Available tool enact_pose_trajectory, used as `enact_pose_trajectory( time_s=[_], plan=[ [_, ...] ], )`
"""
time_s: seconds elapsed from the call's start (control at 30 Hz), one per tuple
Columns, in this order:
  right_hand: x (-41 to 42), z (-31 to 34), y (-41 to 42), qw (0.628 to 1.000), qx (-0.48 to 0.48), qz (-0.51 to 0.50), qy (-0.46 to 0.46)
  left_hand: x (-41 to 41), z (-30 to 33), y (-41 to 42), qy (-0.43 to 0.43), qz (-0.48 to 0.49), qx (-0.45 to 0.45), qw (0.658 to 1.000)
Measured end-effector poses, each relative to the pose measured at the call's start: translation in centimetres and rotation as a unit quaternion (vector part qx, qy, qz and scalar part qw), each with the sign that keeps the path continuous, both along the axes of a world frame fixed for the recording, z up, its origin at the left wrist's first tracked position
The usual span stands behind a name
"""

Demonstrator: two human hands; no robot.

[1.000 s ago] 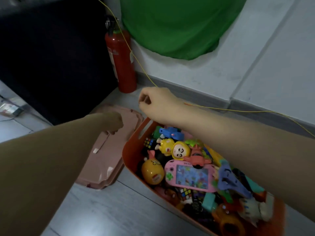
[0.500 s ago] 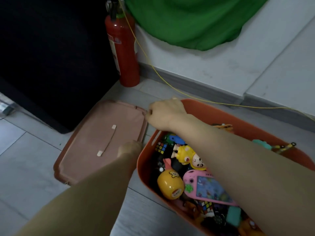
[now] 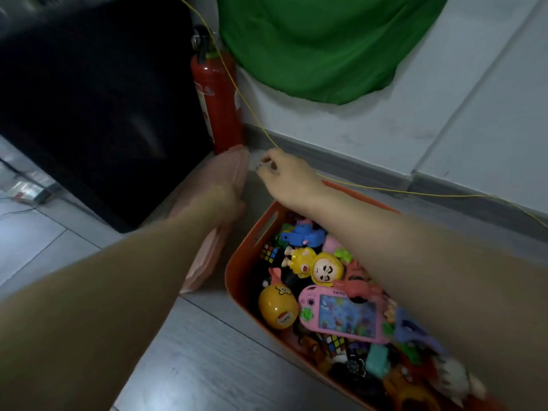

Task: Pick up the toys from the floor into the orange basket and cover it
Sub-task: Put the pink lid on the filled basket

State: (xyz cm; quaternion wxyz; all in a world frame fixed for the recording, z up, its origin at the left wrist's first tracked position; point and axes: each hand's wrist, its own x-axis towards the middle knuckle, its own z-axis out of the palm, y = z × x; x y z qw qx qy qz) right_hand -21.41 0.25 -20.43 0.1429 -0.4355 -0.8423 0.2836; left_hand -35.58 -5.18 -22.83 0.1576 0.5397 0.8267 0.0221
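Basket point(image 3: 237, 271) is packed with toys, lid point(image 3: 228, 170) tipped up on edge at its 10 o'clock. My left hand point(image 3: 228, 200) grips the near rim, right hand point(image 3: 278, 173) pinches the far corner. Looks light, stiff plastic, so edges are the place to hold.

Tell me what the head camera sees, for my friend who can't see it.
Both hands grip a pink lid tilted up on edge, the left hand low and the right hand at its top. Beside it, an open orange basket brims with toys, near a red fire extinguisher.
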Motion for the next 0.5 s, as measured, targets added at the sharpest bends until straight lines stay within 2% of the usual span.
enact_pose_trajectory(
  time_s=[0.17, 0.37, 0.43, 0.5],
  plan=[
    [3.8, 4.3, 1.7, 0.994, -0.016, -0.072, 0.08, -0.4, 6.4, 1.9, -0.058, 0.057, 0.108, 0.991],
    [9.7, 7.4, 3.6, 0.977, -0.063, -0.167, 0.115, 4.5, 14.1, 4.0, -0.157, -0.008, 0.236, 0.959],
    [12.3, 8.0, 3.9, 0.949, -0.148, -0.219, 0.171, 7.1, 16.4, 5.2, -0.207, -0.025, 0.286, 0.935],
    [15.5, 8.3, 4.0, 0.898, -0.28, -0.26, 0.219, 9.8, 17.9, 6.1, -0.247, -0.045, 0.334, 0.908]
  ],
)
